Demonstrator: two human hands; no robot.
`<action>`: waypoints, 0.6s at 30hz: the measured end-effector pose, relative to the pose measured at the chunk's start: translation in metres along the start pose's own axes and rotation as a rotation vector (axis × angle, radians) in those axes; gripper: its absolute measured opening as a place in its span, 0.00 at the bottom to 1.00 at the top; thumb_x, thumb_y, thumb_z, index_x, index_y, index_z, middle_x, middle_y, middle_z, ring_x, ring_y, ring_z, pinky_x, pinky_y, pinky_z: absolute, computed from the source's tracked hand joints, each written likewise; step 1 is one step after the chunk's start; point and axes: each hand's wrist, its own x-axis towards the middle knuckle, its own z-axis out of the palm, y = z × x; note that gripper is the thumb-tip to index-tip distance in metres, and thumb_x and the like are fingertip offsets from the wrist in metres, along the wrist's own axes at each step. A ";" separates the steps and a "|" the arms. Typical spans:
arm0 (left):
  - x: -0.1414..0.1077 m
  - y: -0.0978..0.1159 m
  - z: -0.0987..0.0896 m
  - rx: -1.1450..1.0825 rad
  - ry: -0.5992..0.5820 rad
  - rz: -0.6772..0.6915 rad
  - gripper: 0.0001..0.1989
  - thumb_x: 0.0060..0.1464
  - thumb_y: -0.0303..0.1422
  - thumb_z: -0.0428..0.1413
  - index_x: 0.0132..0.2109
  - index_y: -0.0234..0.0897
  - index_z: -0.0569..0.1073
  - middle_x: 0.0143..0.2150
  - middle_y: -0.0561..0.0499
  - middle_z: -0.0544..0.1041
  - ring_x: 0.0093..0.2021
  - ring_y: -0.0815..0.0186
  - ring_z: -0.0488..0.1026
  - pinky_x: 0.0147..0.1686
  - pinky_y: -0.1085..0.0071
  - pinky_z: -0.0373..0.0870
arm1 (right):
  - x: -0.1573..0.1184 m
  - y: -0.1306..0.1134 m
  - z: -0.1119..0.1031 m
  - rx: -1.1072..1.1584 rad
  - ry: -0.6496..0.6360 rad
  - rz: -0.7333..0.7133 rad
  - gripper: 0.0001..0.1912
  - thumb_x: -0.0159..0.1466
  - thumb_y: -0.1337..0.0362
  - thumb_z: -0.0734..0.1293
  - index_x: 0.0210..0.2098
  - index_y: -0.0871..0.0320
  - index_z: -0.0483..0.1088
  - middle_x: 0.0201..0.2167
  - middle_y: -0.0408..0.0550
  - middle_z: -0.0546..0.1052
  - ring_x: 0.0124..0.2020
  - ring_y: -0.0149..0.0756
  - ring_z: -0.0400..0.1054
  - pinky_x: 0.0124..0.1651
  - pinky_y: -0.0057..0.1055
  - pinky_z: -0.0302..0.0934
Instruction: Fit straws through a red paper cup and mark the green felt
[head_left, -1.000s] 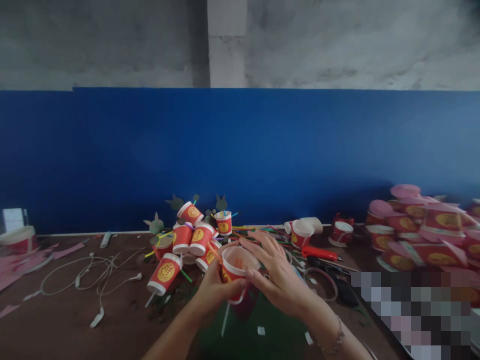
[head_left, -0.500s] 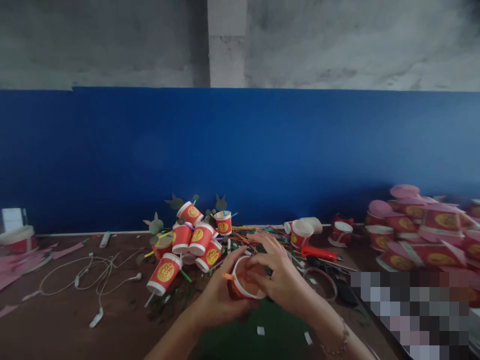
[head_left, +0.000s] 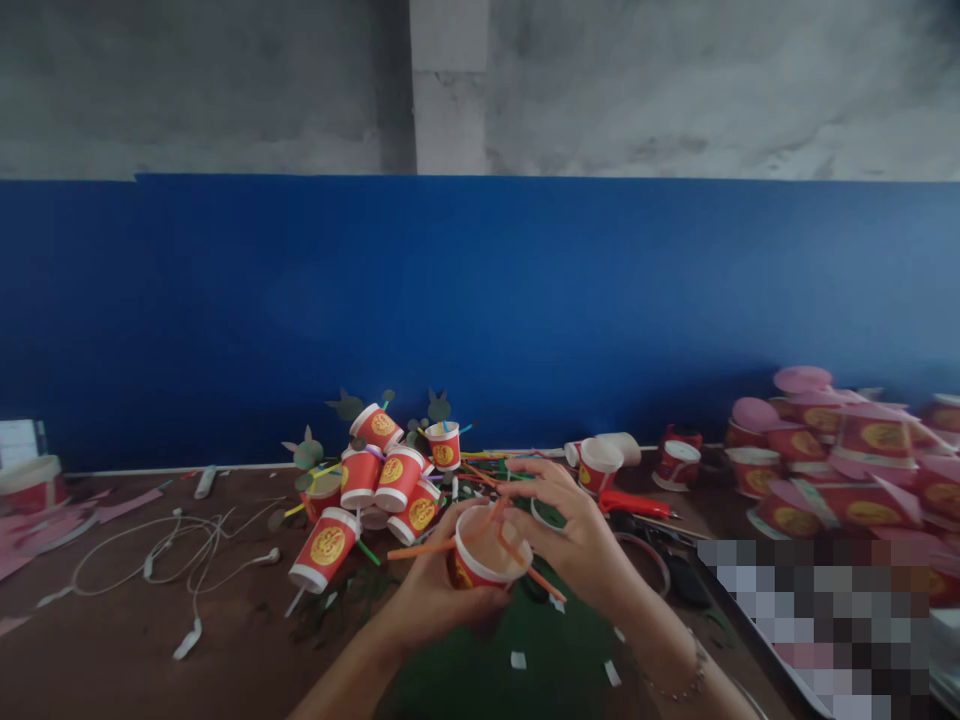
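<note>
A red paper cup (head_left: 489, 575) with a white rim and a yellow emblem is tilted so its mouth faces me. My left hand (head_left: 431, 590) is wrapped round its left side and base. One orange straw (head_left: 421, 550) sticks out through the cup's left side. Another orange straw (head_left: 546, 583) pokes out on the right, and orange pieces show inside the cup. Over the right rim hovers my right hand (head_left: 566, 530), fingers bent and apart, close to the straw inside; whether they touch it I cannot tell.
Finished-looking cups with straws (head_left: 360, 475) are heaped behind on the left. A red-handled tool (head_left: 637, 503), loose cups (head_left: 600, 465) and scissors-like black handles (head_left: 686, 580) lie right. White earphones (head_left: 187, 640) spread left. Pink-trimmed cups (head_left: 832, 450) pile far right, before a blue panel (head_left: 480, 300).
My right fingers have come up out of the cup and spread. The orange straw now reaches farther out at the left, and orange straw also shows beyond the right rim.
</note>
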 end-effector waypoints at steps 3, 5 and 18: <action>0.001 -0.001 -0.002 -0.002 0.074 -0.001 0.45 0.39 0.37 0.69 0.62 0.38 0.58 0.53 0.40 0.72 0.53 0.53 0.69 0.50 0.61 0.66 | 0.002 0.003 -0.004 0.038 0.093 -0.010 0.13 0.65 0.59 0.62 0.46 0.53 0.72 0.51 0.51 0.71 0.54 0.38 0.63 0.58 0.41 0.58; 0.001 -0.002 -0.002 -0.038 0.118 -0.004 0.46 0.39 0.38 0.69 0.63 0.37 0.58 0.53 0.40 0.73 0.53 0.51 0.69 0.51 0.60 0.66 | 0.003 0.004 -0.007 0.055 0.140 -0.010 0.13 0.66 0.59 0.60 0.44 0.55 0.72 0.48 0.52 0.72 0.52 0.38 0.65 0.57 0.40 0.59; -0.009 0.022 -0.031 0.025 0.636 -0.176 0.34 0.41 0.44 0.66 0.54 0.33 0.69 0.44 0.40 0.78 0.45 0.52 0.76 0.45 0.58 0.73 | 0.002 0.001 -0.008 -0.025 -0.064 0.152 0.11 0.64 0.60 0.62 0.39 0.55 0.75 0.42 0.46 0.77 0.45 0.36 0.69 0.48 0.31 0.62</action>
